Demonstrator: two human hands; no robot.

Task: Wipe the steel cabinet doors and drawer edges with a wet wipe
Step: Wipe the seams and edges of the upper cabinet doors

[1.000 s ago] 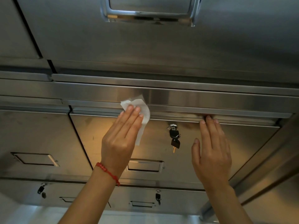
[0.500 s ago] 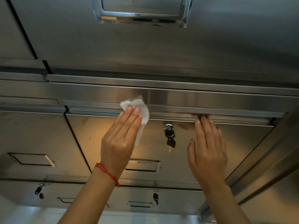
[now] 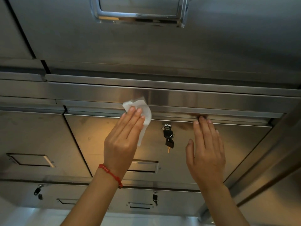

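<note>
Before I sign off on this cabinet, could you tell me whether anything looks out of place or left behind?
A bunch of keys hangs from the lock of the drawer being wiped, between the left hand with the wet wipe and the right hand. More keys hang in the locks below. Nothing looks damaged.

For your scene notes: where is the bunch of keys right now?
In the head view the keys hang from the drawer's lock, centre frame, between the left hand pressing the wipe and the right hand.

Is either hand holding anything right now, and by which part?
The left hand presses the wet wipe flat against the drawer edge with its fingers, over the wipe's upper part; the lower end hangs free. The right hand holds nothing.
</note>
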